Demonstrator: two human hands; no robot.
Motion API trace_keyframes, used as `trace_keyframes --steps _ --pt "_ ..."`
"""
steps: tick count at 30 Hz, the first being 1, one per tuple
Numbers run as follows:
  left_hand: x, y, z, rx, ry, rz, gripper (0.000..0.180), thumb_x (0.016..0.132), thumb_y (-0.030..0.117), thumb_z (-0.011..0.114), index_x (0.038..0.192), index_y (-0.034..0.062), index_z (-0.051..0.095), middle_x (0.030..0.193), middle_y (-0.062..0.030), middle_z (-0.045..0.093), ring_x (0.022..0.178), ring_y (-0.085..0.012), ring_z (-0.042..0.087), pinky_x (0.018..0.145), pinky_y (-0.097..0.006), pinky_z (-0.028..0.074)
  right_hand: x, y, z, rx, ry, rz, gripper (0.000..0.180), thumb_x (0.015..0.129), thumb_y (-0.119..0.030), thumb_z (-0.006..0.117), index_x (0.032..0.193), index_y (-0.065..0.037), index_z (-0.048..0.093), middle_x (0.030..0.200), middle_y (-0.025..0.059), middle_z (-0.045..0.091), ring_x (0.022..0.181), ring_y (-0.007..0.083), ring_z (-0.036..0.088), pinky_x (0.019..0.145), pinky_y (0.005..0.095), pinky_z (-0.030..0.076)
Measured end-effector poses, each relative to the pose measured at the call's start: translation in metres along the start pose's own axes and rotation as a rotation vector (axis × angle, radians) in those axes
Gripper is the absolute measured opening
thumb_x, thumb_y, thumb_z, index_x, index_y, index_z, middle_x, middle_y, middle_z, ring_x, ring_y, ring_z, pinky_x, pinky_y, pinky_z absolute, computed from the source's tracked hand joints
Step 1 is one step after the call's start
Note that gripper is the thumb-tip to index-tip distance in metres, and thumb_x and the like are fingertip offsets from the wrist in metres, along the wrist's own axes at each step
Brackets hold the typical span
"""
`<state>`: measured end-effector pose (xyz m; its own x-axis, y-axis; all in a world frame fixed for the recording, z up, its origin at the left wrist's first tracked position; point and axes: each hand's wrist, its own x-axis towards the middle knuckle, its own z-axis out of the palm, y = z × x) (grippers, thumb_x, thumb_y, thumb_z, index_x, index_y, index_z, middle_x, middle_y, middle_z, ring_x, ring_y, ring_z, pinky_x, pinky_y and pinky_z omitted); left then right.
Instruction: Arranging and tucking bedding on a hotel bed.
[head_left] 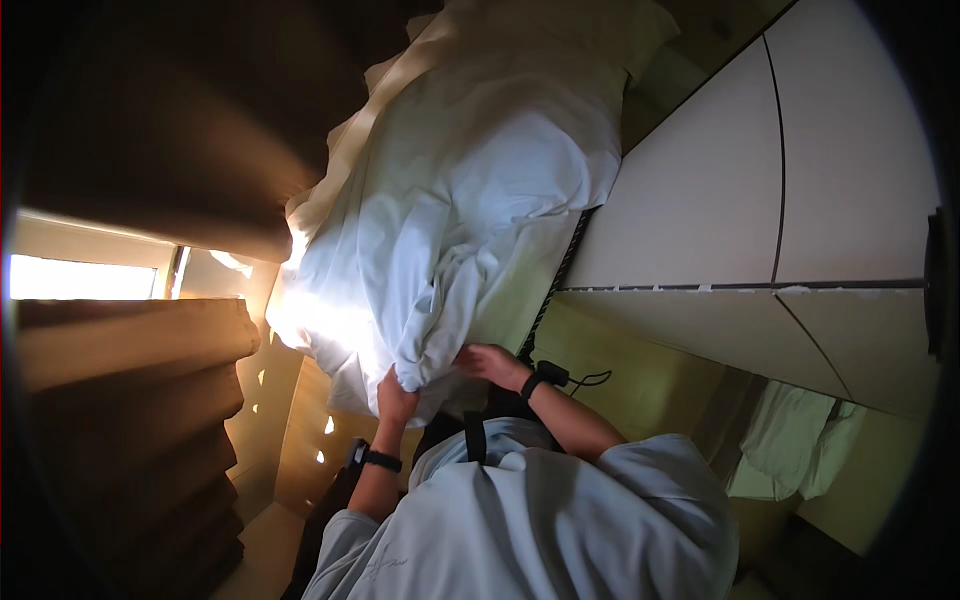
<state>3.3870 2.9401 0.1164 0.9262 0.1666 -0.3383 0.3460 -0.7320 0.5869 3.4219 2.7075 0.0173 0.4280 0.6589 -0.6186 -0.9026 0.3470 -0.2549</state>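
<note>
The white cloth [440, 260] lies in messy folds on a pale, flat top [535, 265], right in front of the person. The left hand [397, 400] points up and holds a bunch tight. The right hand [492, 366] leans left beside the bunch; I can't tell if it grips any. A brown curtain [130, 370] hangs at the left.

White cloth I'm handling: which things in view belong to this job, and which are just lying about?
In the job:
- white cloth, bunched near the hands
- left hand, gripping it
- right hand, beside the bunched part

Apparently just around:
- brown curtain, left
- whitish fabric, lower right
- pale panels, right
</note>
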Motion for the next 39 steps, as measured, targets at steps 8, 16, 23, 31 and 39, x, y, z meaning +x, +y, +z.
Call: trace_keyframes --steps 8,16,23,31,39 --pt "-0.148 0.023 -0.170 -0.721 -0.067 0.080 0.076 0.058 0.036 0.076 0.118 -0.0031 0.052 0.108 -0.0109 0.061 0.098 -0.0191 0.058 0.086 -0.033 0.045 0.032 -0.106 -0.095 0.534 0.460 -0.344 0.109 0.071 -0.076 0.052 0.142 -0.001 0.015 0.140 0.0236 0.029 0.128 0.0367 0.032 0.105 0.0488 0.026" --pt "-0.310 -0.003 -0.264 -0.634 0.638 0.029 0.079 0.060 0.042 0.076 0.118 -0.0038 0.051 0.109 -0.0118 0.061 0.100 -0.0209 0.058 0.088 -0.034 0.045 0.093 -0.208 -0.058 0.483 0.265 -0.876 0.064 0.090 -0.052 0.040 0.130 -0.003 0.041 0.130 0.0131 0.047 0.119 0.0285 0.044 0.102 0.0416 0.035" --pt "-0.254 -0.074 -0.239 -0.565 0.910 0.070 0.082 0.062 0.048 0.076 0.119 -0.0044 0.051 0.111 -0.0126 0.060 0.102 -0.0225 0.057 0.089 -0.035 0.044 0.040 -0.298 0.022 0.344 0.236 -1.048 0.042 0.090 -0.032 0.043 0.119 -0.002 0.051 0.115 0.0096 0.057 0.103 0.0260 0.054 0.093 0.0356 0.042" --pt "-0.046 0.061 -0.098 -0.618 0.064 0.129 0.062 0.067 0.008 0.068 0.124 0.0001 0.047 0.119 -0.0109 0.055 0.112 -0.0219 0.051 0.097 -0.033 0.037 -0.041 -0.209 0.201 -1.129 -0.235 -1.137 0.038 0.069 -0.013 0.071 0.104 -0.004 0.062 0.095 0.0117 0.065 0.090 0.0238 0.060 0.084 0.0375 0.046" --pt "-0.046 0.009 -0.129 -0.988 -0.399 -0.005 0.075 0.074 0.022 0.075 0.136 0.0008 0.036 0.134 -0.0136 0.044 0.123 -0.0194 0.041 0.101 -0.034 0.034 -0.049 -0.045 0.209 -1.524 -0.624 -0.488 0.045 0.072 -0.020 0.063 0.114 -0.005 0.058 0.108 0.0172 0.062 0.102 0.0304 0.058 0.089 0.0361 0.044"
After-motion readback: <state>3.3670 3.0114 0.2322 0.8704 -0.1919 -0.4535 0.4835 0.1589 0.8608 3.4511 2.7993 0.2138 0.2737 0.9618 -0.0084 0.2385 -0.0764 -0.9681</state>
